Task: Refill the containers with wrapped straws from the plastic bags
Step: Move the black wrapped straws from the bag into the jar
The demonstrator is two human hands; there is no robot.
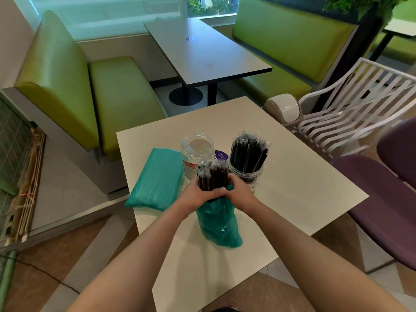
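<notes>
Both hands wrap around an upright bundle of black wrapped straws (212,176) that sticks out of an open teal plastic bag (217,224) on the white table (304,194). My left hand (199,194) grips the bundle from the left, my right hand (239,191) from the right. Behind the bundle stands a clear jar (197,152) that holds a single wrapped straw, and to its right a second clear jar (246,174) filled with black wrapped straws (248,154). A full, closed teal bag (157,179) lies flat at the table's left side.
A purple lid (221,156) lies between the two jars. A white slatted chair (351,109) and a small swing-lid bin (283,108) stand at the right, purple chairs (387,194) nearer. Green benches (108,95) and a grey table (202,52) are behind.
</notes>
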